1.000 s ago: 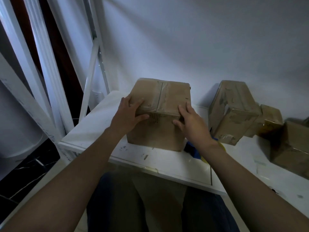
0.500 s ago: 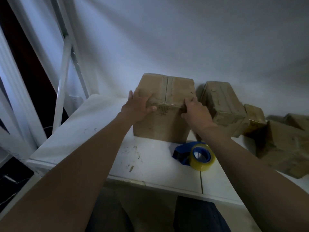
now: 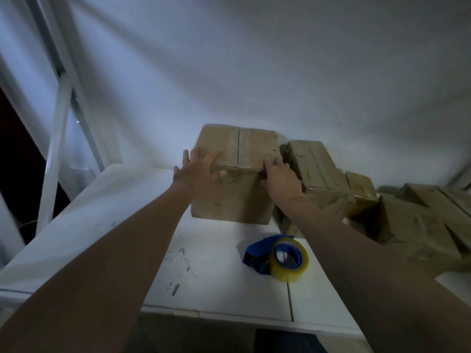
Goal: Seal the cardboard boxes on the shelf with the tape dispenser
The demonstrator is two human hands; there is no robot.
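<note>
Cardboard box (image 3: 234, 197) seems light and stiff; left grip (image 3: 197, 169) presses its top edge flat-fingered, right grip (image 3: 279, 178) curls round the corner.

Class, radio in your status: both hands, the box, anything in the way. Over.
Left hand flat on box top edge; right hand grips its right corner. Tape dispenser idle on shelf. Neighbouring box close on right side.
</note>
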